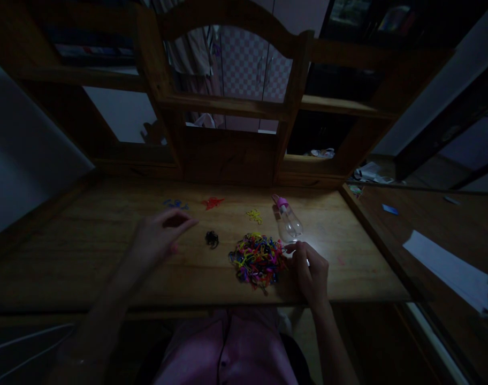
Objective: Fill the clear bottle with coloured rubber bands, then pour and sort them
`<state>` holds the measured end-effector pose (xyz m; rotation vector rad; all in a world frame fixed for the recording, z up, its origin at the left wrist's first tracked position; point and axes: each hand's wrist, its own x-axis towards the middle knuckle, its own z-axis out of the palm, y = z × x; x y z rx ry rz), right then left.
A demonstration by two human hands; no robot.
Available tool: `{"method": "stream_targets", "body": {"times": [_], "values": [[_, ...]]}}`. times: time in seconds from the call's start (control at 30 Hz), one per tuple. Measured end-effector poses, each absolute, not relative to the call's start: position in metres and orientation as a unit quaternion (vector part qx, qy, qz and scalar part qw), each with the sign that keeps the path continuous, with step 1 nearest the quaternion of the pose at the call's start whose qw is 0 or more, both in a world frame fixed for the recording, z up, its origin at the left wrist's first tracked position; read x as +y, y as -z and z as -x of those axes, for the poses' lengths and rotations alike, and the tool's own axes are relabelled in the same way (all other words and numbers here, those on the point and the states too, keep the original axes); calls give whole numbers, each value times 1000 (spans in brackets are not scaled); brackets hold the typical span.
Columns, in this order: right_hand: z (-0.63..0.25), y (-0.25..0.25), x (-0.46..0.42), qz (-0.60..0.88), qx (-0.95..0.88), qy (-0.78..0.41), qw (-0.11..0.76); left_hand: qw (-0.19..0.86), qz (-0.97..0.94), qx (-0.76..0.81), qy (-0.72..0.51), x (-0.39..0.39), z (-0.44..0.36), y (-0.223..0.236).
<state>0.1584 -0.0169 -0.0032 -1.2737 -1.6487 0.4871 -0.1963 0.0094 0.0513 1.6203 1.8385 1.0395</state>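
Observation:
A tangled heap of small, looped multicoloured pieces (259,259) lies on the wooden desk; their exact kind is too small to tell. At the heap's right edge, my right hand (311,267) has thumb and fingers pinched together, and what they hold is hidden. My left hand (158,235), slightly blurred, hovers left of the small black pile (212,239). Its thumb and forefinger are extended with a gap between them, and nothing shows there. A bit of pink (173,248) shows beside that hand. Behind are small blue (175,203), red (212,202) and yellow (254,216) piles.
A clear bottle with a pink cap (291,220) lies right of the yellow pile. Wooden shelving (231,155) rises along the desk's back. White paper (448,267) and a blue card (389,209) lie on the brown surface at right.

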Motion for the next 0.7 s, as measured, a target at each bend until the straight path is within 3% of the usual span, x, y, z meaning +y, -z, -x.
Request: {"method": "stream_targets", "body": {"times": [0.17,0.33,0.7], "values": [[-158,4,-16,528,-674,-189,480,235,-702,573,-351,-21,129,-45],[-159,4,-17,531,-672,-182,483,204,-734,531,-373,-2,82,-16],[-157,3,-18,537,-657,-182,497,138,-816,504,-246,47,50,17]]}}
